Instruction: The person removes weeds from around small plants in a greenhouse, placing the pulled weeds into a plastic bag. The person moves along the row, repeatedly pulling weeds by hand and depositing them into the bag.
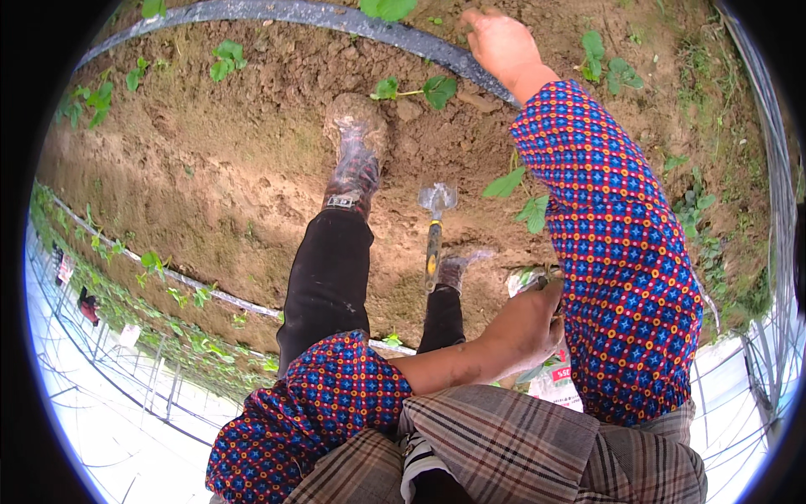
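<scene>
My left hand (pixel 535 327) is at the lower centre right, its fingers curled by the opening of a printed plastic bag (pixel 557 384); whether it grips the bag's edge or something in it cannot be made out. At the top, past the black drip hose, my right hand (pixel 497 44) reaches over the soil with bent fingers; its fingertips blur into the ground. A small garden trowel (pixel 433 233) with a metal blade and a dark and yellow handle lies between my boots, blade away from me. Near it grow young leafy plants (pixel 439 91).
A black drip hose (pixel 302 16) curves across the soil bed. My muddy boot (pixel 354 157) stands by the bed's edge. A thin pale pipe (pixel 208 288) runs between rows at left. Metal tubes (pixel 771 138) line the right rim. A person (pixel 88 307) is far off at left.
</scene>
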### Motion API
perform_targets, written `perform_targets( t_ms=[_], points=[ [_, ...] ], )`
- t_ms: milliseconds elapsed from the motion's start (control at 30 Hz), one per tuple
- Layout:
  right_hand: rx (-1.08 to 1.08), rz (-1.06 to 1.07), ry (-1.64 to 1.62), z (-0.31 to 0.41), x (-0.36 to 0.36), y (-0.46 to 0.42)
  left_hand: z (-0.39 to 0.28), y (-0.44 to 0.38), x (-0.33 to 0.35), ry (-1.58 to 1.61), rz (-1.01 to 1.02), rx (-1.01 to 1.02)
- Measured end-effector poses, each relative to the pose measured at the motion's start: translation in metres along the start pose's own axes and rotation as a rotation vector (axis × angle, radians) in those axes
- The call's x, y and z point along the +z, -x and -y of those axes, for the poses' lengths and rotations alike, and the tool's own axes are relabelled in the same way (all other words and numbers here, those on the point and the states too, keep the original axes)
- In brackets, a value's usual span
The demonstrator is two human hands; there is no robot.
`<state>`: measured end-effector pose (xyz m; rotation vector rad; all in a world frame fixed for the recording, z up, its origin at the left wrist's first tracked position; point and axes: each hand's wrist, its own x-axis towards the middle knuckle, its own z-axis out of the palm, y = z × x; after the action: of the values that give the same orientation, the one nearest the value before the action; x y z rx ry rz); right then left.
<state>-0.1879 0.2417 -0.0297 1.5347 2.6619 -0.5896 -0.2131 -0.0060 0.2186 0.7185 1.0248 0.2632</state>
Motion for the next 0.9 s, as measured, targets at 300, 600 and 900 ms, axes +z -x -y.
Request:
perform_targets(
  t_ms=[300,600,900],
  points=[
    [0.568,0.278,-1.21,-0.025,-0.066,0.092,-0.007,0.003,-0.013,0.023,0.0,-0.181],
    [0.683,0.087,-1.395,0.04,-0.131,0.321,0.044,-0.016,0.009,0.333,-0.41,-0.091],
    [1.044,-0.229,-1.396,0.149,-0.154,0.471,0.089,0.039,0.096,0.478,-0.435,-0.146]
  ],
)
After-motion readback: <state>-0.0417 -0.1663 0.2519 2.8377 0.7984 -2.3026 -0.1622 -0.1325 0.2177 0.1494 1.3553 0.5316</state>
